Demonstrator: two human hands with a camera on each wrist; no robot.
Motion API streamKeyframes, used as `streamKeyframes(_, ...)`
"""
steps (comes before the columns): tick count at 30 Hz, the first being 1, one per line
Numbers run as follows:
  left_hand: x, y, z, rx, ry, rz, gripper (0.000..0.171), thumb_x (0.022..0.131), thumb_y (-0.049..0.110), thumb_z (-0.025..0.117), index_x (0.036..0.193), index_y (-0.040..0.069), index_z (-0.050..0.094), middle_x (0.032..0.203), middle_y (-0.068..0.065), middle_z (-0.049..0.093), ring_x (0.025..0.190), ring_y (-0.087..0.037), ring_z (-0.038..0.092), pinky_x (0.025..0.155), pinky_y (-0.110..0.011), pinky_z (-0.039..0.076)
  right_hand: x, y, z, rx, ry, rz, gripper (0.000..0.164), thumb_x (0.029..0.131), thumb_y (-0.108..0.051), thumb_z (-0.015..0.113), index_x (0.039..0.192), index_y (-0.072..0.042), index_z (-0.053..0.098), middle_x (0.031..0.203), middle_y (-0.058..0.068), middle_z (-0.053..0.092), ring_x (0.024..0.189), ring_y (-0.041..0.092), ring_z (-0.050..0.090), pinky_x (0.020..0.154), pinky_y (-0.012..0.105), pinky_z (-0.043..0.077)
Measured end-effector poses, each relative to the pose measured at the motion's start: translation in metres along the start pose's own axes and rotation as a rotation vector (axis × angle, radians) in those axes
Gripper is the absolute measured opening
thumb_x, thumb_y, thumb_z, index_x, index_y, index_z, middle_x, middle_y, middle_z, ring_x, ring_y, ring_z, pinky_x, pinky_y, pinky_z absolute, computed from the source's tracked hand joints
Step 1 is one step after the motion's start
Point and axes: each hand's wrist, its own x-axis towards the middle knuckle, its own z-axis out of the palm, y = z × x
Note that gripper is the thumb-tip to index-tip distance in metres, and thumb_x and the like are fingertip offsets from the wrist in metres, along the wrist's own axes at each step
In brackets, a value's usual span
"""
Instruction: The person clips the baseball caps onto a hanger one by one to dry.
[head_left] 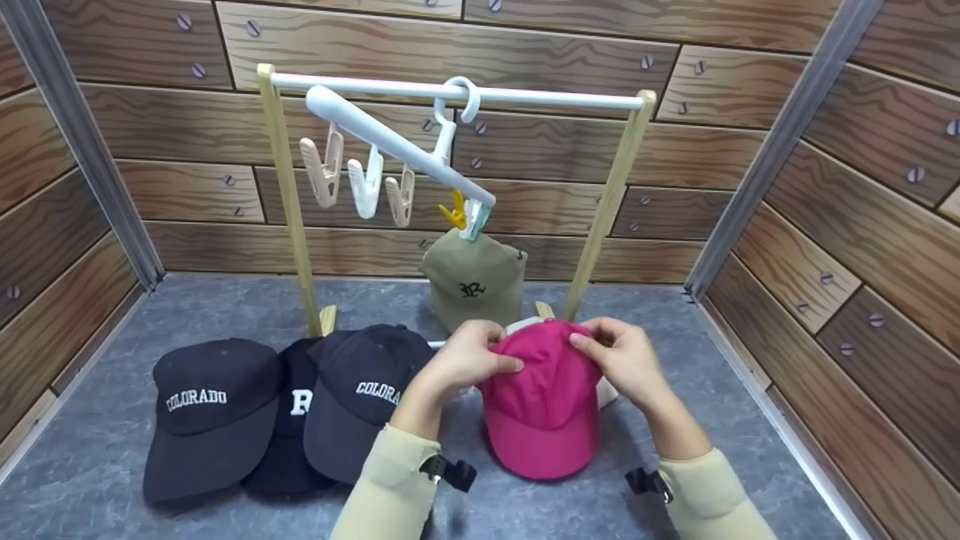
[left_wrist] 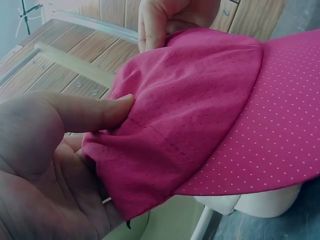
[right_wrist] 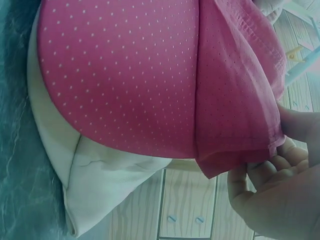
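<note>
A pink cap [head_left: 544, 390] is held up between both hands, its brim pointing toward the person. My left hand [head_left: 471, 355] pinches the cap's left side, thumb on the outside and fingers behind, as the left wrist view shows. On the other side my right hand [head_left: 619, 355] pinches the crown's edge the same way. White dots cover the brim [left_wrist: 265, 115]. Behind and below the pink cap lies a cream cap [right_wrist: 100, 175], mostly hidden in the head view. An olive cap [head_left: 474, 277] hangs just beyond the hands, gripped by a light clothespin [head_left: 474, 219].
A white hanger [head_left: 397, 146] with several clothespins hooks over the white bar [head_left: 547, 95] of a wooden-legged rack [head_left: 607, 202]. At left on the grey floor lie a black Colorado cap [head_left: 214, 405], a dark cap with an R [head_left: 294, 435] and a navy cap [head_left: 367, 405].
</note>
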Motion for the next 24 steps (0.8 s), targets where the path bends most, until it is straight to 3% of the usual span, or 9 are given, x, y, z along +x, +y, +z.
streamKeyframes(8, -0.003, -0.002, -0.015, 0.008, 0.001, 0.014, 0.034, 0.086, 0.005, 0.083, 0.069, 0.016, 0.054, 0.065, 0.007, 0.043, 0.056, -0.008, 0.043, 0.050, -0.024, 0.037, 0.005, -0.003, 0.009, 0.016, -0.013, -0.038, 0.011, 0.100, -0.008, 0.084, 0.103, 0.003, 0.082, 0.086, 0.008, 0.075, 0.072, 0.011, 0.063, 0.063, 0.023, 0.052)
streamKeyframes(16, -0.006, -0.005, -0.027, 0.019, -0.027, 0.014, 0.032, 0.087, 0.006, 0.083, 0.072, 0.016, 0.056, 0.067, 0.006, 0.047, 0.058, -0.008, 0.048, 0.051, -0.024, 0.041, 0.008, -0.006, 0.018, -0.011, -0.026, -0.068, 0.009, 0.100, -0.010, 0.084, 0.102, -0.001, 0.083, 0.085, 0.007, 0.075, 0.073, 0.012, 0.063, 0.064, 0.023, 0.052)
streamKeyframes(24, -0.011, -0.006, -0.040, 0.022, -0.068, 0.027, 0.016, 0.087, 0.008, 0.080, 0.082, 0.012, 0.065, 0.070, 0.005, 0.050, 0.060, -0.009, 0.049, 0.053, -0.025, 0.041, 0.012, -0.011, 0.028, 0.009, -0.040, -0.067, 0.009, 0.100, -0.010, 0.085, 0.102, -0.002, 0.084, 0.086, 0.005, 0.075, 0.076, 0.013, 0.064, 0.066, 0.024, 0.052)
